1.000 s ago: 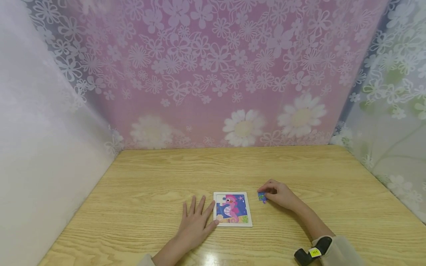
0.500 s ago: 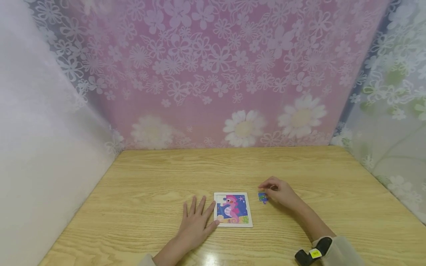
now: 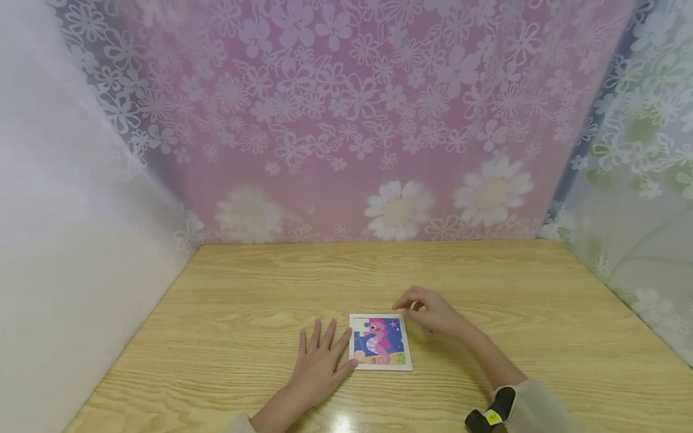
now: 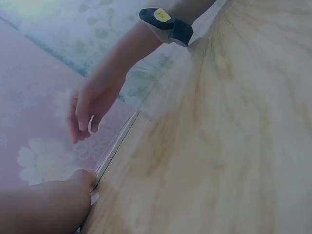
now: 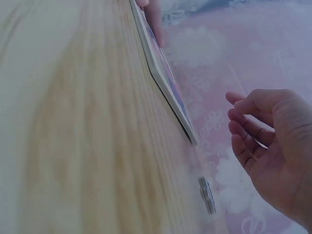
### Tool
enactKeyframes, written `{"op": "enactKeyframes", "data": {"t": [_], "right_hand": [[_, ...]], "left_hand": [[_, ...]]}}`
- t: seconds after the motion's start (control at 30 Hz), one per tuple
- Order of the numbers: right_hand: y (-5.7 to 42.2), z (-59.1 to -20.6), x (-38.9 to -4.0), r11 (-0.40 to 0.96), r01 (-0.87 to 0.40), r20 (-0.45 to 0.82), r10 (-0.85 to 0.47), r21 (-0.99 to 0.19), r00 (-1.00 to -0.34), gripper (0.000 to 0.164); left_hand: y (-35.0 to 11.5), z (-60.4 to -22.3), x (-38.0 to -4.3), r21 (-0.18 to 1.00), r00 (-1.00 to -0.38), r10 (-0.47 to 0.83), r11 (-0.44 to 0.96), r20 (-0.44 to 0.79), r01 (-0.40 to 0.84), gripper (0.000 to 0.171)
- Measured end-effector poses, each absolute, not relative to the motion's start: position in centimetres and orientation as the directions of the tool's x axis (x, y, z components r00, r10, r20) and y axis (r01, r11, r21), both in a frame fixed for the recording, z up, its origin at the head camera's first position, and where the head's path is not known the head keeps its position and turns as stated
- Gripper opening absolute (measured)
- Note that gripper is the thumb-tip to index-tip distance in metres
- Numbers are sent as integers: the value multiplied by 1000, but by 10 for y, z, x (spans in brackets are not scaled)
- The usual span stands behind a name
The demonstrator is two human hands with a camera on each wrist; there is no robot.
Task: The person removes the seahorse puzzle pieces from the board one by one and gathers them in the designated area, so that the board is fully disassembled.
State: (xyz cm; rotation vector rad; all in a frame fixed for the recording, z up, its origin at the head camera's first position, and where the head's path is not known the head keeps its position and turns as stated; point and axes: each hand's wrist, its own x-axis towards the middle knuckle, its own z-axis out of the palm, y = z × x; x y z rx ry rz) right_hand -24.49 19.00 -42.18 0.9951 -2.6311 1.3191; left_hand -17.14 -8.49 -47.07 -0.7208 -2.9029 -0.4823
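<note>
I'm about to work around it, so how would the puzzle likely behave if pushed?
The puzzle should slide rather than tip, as it lies low and flat on the table. It looks stiff: its edge runs straight. The left hand at its left edge might resist a push that way.

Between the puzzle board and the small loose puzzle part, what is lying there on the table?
Nothing visible: the right wrist view shows only bare table between the puzzle board and the small loose puzzle part.

table [image 3: 243, 300] wood-grained, smooth, glossy at near side, puzzle frame [image 3: 387, 367] smooth, far backdrop [image 3: 335, 120] matt cloth-like, right wrist unit [image 3: 505, 402] plastic-looking, right sleeve [image 3: 541, 412] matt cloth
</note>
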Motion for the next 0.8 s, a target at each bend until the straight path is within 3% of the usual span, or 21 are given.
{"op": "enactKeyframes", "data": {"t": [0.33, 0.57, 0.8], "right_hand": [[157, -428, -255, 318, -685, 383, -641, -655, -665, 13], [143, -434, -256, 420, -553, 231, -606, -719, -761, 14], [142, -447, -259, 412, -539, 226, -600, -735, -767, 14]], "left_hand": [[-85, -471, -171, 269, -871, 457, 829, 183, 491, 62], [-86, -471, -171, 268, -868, 463, 826, 178, 496, 62], [-86, -471, -171, 273, -867, 461, 824, 189, 497, 61]]}}
